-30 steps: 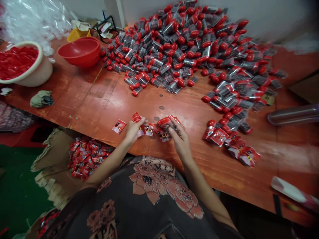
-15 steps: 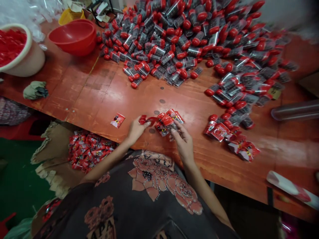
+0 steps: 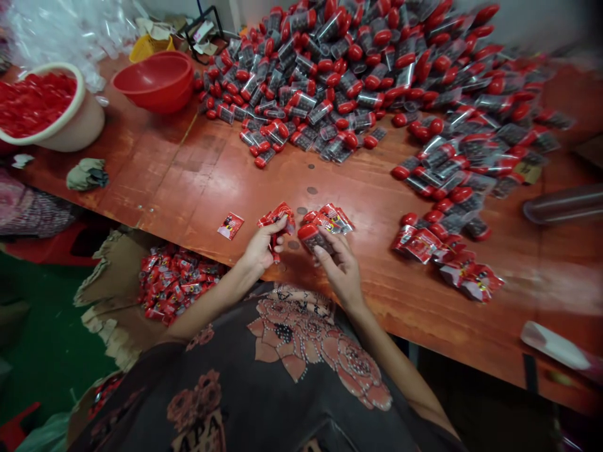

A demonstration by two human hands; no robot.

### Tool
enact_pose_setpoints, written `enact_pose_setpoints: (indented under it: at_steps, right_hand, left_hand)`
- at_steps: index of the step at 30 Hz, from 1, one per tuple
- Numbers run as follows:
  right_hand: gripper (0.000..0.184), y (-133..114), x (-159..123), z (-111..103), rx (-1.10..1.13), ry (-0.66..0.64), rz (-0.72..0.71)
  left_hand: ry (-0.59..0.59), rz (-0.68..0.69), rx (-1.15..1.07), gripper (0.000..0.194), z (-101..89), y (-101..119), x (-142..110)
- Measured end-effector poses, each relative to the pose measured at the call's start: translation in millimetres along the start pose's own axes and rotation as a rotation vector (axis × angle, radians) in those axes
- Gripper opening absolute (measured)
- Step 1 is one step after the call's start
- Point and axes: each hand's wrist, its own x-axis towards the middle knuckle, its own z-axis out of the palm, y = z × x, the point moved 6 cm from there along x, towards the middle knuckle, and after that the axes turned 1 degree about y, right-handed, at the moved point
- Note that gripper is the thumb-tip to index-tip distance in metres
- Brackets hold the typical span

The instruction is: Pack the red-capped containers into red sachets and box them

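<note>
My left hand (image 3: pixel 260 250) is closed on a red printed plastic sleeve (image 3: pixel 279 215), above the table's near edge. In my right hand (image 3: pixel 343 263) is a small clear tube (image 3: pixel 311 238) with a red cap and dark contents, gripped between thumb and fingers and tilted with its cap to the left. Just behind that hand lies a small stack of red printed sleeves (image 3: pixel 335 216). One more red sleeve (image 3: pixel 230 225) lies flat on the table, left of my left hand.
A big heap of red-capped tubes (image 3: pixel 330 81) covers the back of the table (image 3: pixel 188 182). Several sleeved tubes (image 3: pixel 464 270) lie at right, near a white scoop (image 3: pixel 553 345). At left stand a red bowl (image 3: pixel 155 81) and a white bucket (image 3: pixel 89 119) of red caps. Below sits a carton (image 3: pixel 106 282) of packets.
My left hand now has a spread red sleeve in its grip, where a narrow red strip showed before. The tube in my right hand has come leftward off the stack, and the view has shifted slightly.
</note>
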Motion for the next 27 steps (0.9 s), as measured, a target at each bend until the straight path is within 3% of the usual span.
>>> enact_pose_setpoints:
  at_steps: [6, 12, 18, 27]
  right_hand:
    - [0.045, -15.4, -5.2, -1.8, -0.127, 0.044, -0.118]
    - [0.048, -23.6, -6.1, 1.1, -0.329, 0.102, -0.263]
    - [0.049, -18.4, -5.9, 0.7, -0.367, 0.124, -0.269]
    - [0.052, -29.4, -17.5, -2.2, -0.330, 0.146, -0.319]
  left_hand:
    - [0.066, 0.008, 0.035, 0.014, 0.3, -5.5, -2.6]
    - [-0.014, -0.006, 0.030, 0.015, 5.0, -11.0, -4.6]
    - [-0.002, -0.067, -0.010, 0.009, 4.8, -15.6, -9.8]
    - [0.051, 0.005, 0.025, 0.017, 1.4, -9.2, -8.5]
